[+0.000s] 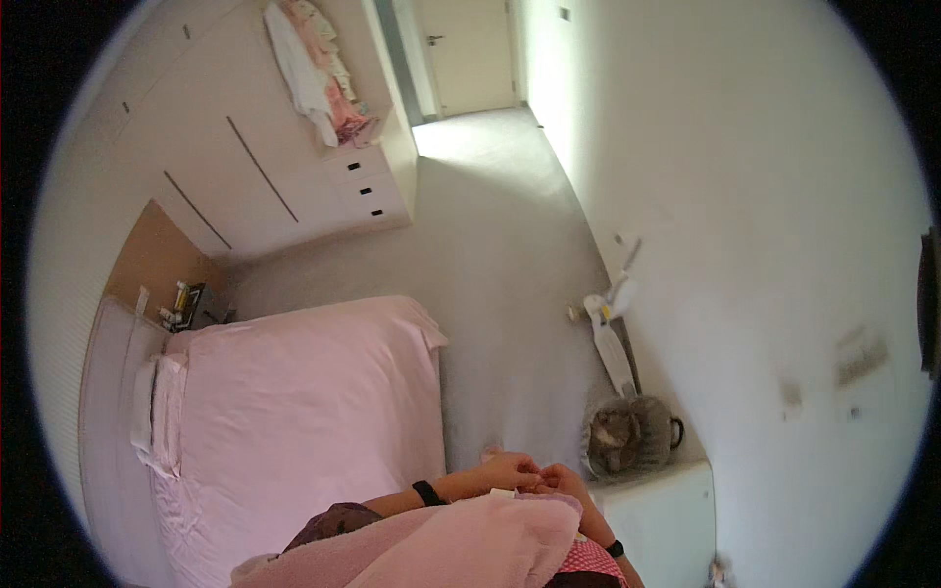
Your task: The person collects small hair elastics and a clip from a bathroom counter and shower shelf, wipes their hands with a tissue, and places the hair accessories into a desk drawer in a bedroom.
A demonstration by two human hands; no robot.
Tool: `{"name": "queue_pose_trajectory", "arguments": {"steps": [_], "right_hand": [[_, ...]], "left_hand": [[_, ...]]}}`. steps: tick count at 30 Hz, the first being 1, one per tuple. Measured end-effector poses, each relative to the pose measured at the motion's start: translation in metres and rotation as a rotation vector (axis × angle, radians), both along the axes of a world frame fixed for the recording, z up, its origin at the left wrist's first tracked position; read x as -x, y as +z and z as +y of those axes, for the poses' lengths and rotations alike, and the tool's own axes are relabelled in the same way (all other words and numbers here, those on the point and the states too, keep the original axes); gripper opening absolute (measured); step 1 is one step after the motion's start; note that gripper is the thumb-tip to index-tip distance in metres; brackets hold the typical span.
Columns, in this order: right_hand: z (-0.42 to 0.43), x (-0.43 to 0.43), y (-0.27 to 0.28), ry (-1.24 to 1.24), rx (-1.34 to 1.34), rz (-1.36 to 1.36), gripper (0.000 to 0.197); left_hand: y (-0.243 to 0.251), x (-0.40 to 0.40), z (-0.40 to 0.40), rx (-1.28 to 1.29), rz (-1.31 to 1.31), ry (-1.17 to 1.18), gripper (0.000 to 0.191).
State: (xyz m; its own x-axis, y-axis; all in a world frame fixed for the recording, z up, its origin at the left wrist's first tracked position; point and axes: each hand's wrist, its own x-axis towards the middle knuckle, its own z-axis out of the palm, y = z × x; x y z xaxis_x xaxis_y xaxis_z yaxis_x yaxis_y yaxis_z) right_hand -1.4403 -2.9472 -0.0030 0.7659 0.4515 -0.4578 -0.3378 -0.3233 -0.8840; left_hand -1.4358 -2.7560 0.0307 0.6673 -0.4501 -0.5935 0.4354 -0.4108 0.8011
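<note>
My left hand (509, 472) and my right hand (562, 481) meet at the bottom centre, fingers bent and close together. A small pink bit shows between the fingertips, too small to tell what it is. Just below them a pink plush cloth (456, 544) with a white tag (503, 493) hangs close to my body, over the left forearm. Whether the fingers grip its edge cannot be made out. Black bands circle both wrists. A pink dotted fabric (592, 562) shows beside the right forearm.
A bed with a pink cover (294, 397) stands at the left. At the right are a ribbed basket (650, 434), a white scooter-like object (612, 345) against the wall and a pale cabinet (662, 514). Wardrobes with drawers (367, 184) and hanging clothes (316, 73) line the back.
</note>
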Motion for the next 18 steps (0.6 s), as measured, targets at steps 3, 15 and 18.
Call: {"name": "queue_pose_trajectory", "arguments": {"steps": [3, 15, 18], "right_hand": [[0.052, -0.052, 0.005, 0.083, -0.086, -0.023, 0.029], [0.161, -0.23, 0.041, 0.214, -0.105, 0.155, 0.024], [0.178, -0.285, 0.011, 0.241, -0.202, 0.2, 0.023]], "left_hand": [[-0.006, -0.033, 0.053, 0.041, -0.035, 0.149, 0.041], [-0.014, -0.137, 0.172, 0.536, 0.378, 0.865, 0.037], [0.004, -0.187, 0.178, 0.34, 0.287, 0.843, 0.03]]}}
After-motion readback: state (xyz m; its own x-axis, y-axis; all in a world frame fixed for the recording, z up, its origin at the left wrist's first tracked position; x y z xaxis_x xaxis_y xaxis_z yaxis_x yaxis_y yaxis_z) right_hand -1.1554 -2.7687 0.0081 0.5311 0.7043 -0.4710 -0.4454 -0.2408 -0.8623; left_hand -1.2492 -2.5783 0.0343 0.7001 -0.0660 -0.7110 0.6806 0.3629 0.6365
